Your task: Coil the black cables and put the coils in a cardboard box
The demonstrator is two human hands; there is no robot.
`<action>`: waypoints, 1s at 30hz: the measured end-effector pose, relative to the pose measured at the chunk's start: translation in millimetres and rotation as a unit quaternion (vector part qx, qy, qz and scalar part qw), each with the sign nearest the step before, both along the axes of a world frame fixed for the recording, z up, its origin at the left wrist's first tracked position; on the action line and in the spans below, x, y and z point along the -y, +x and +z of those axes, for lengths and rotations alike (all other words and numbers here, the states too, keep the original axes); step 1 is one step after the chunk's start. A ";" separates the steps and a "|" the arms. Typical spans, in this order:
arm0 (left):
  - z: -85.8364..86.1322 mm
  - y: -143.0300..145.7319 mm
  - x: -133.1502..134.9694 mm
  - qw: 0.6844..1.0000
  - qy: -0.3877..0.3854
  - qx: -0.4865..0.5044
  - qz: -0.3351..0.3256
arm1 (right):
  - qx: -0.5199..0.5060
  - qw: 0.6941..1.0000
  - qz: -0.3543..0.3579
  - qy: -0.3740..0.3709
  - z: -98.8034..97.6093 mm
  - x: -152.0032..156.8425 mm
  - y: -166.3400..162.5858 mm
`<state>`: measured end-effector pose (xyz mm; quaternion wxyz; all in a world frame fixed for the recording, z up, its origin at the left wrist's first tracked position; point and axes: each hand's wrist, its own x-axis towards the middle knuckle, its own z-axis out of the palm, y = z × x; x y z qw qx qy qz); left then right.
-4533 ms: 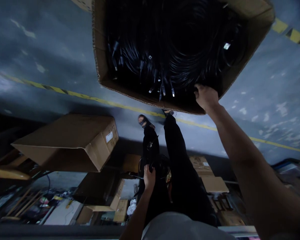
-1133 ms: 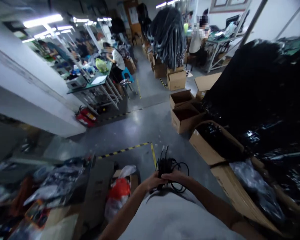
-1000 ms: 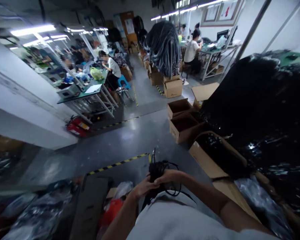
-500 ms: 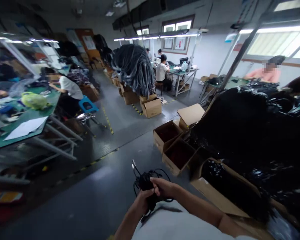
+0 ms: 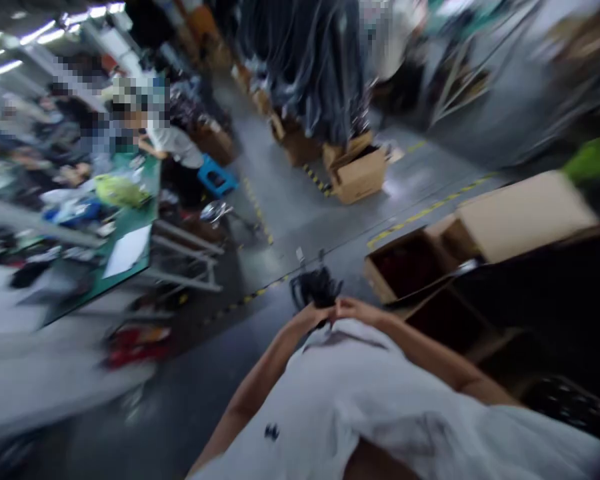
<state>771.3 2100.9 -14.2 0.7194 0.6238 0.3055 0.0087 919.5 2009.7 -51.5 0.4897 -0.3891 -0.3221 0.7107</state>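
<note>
In front of my body is a bundle of black cables (image 5: pixel 314 285), with loose loops at its left side and a pale tip sticking up. My left hand (image 5: pixel 311 317) is closed around the near end of the bundle. Close against it, my right hand (image 5: pixel 350 309) is closed too, its fingers at the bundle's right edge. Motion smears the fingertips, and both palms are hidden.
Open cardboard boxes (image 5: pixel 405 263) stand close on my right, beside a large black heap (image 5: pixel 560 293). Ahead are another carton (image 5: pixel 363 175) and hanging grey strands (image 5: pixel 305 67). On the left, a person in white (image 5: pixel 177 143) sits at a green table (image 5: pixel 139 263) near a blue stool (image 5: pixel 217 177).
The view has tilted down and turned, so more of my shirt shows and the boxes on the right look nearer. Both hands still hold the cable bundle, now closer to my body.
</note>
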 end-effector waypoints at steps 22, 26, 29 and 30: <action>-27.6 396.5 -483.3 0.925 -0.177 -0.051 -0.333 | -0.006 0.956 -0.246 -0.157 1.3 -426.9 334.3; -33.6 491.5 -536.9 0.928 -0.162 -0.062 -0.328 | -0.046 0.931 -0.356 -0.063 2.0 -439.4 393.6; -44.3 562.6 -561.6 0.931 -0.164 -0.052 -0.323 | -0.047 0.899 -0.433 -0.053 -19.1 -436.8 429.7; -48.1 586.1 -567.9 0.922 -0.185 -0.047 -0.336 | -0.030 0.892 -0.448 -0.062 -28.8 -437.0 442.7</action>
